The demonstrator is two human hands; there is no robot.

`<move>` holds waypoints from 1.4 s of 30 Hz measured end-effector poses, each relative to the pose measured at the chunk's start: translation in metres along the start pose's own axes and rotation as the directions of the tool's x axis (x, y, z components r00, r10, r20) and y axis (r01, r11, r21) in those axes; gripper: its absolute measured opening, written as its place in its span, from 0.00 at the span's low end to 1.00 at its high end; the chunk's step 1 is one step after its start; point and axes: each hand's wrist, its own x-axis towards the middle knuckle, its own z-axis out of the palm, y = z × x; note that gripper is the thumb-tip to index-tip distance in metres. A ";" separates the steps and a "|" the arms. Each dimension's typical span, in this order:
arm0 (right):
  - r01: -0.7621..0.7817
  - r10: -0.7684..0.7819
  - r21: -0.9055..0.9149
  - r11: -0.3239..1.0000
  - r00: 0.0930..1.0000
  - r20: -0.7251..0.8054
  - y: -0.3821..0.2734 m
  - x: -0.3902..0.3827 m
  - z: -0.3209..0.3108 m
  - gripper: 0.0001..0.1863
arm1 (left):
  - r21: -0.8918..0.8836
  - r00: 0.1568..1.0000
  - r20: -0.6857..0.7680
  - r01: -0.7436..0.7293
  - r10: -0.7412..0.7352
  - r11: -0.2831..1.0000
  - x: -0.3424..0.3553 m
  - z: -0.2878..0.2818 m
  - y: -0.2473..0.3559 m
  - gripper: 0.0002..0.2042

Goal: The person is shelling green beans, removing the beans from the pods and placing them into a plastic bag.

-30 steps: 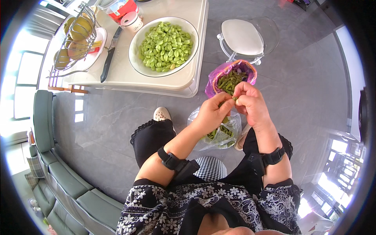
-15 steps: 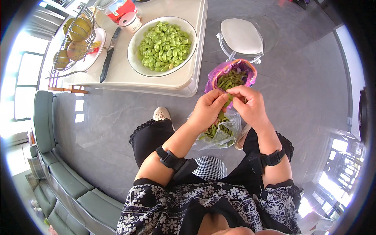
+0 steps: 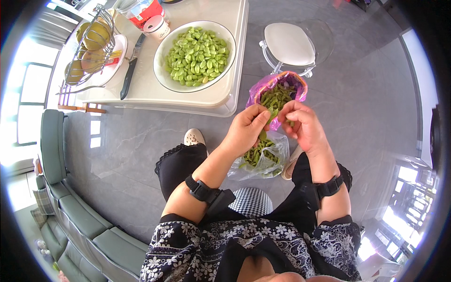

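My left hand (image 3: 246,126) pinches a green bean pod (image 3: 273,114) between thumb and fingers. Just to its right, a small gap away, is my right hand (image 3: 305,126), its fingers curled in; whether a bean or piece of pod sits in them is hidden. Beyond both hands a purple plastic bag (image 3: 255,93) stands with its mouth wide, full of darker green pods. Below my hands, a clear plastic bag (image 3: 282,151) between my feet contains more green pods. A white bowl (image 3: 159,70) heaped with shelled green beans (image 3: 199,56) rests on the table at the upper left.
On the cream table (image 3: 188,99) lie a black-handled knife (image 3: 128,77), a lidded cup (image 3: 156,27) and a wire basket of fruit (image 3: 96,40). A clear chair with a white seat (image 3: 290,43) stands beyond the bags. A green sofa (image 3: 84,216) lines the left side.
My hands have drawn apart. The right hand has shifted slightly right and its fingers have come off the pod, which stays in my left hand.
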 end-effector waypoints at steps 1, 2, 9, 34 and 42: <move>-0.064 0.064 0.020 0.998 0.997 0.041 -0.002 -0.004 0.006 0.03 | 0.022 1.000 0.007 0.008 -0.008 1.000 -0.001 0.000 0.001 0.09; -0.065 0.064 0.020 0.998 0.997 0.041 0.000 -0.003 0.007 0.03 | 0.044 1.000 0.015 0.016 -0.016 0.999 -0.001 0.001 0.002 0.09; 0.002 -0.003 -0.048 0.999 1.000 -0.013 0.004 0.001 0.002 0.02 | -0.088 0.993 0.079 0.097 -0.090 0.991 0.000 0.003 0.004 0.07; -0.315 0.292 0.171 0.934 0.945 0.148 0.013 0.009 0.000 0.07 | 0.685 0.825 0.112 -0.468 0.554 0.558 -0.006 0.004 0.000 0.04; -0.120 0.120 -0.062 0.991 0.993 -0.003 0.009 0.005 0.004 0.07 | 0.566 0.858 0.044 -0.444 0.512 0.695 -0.004 0.007 0.000 0.04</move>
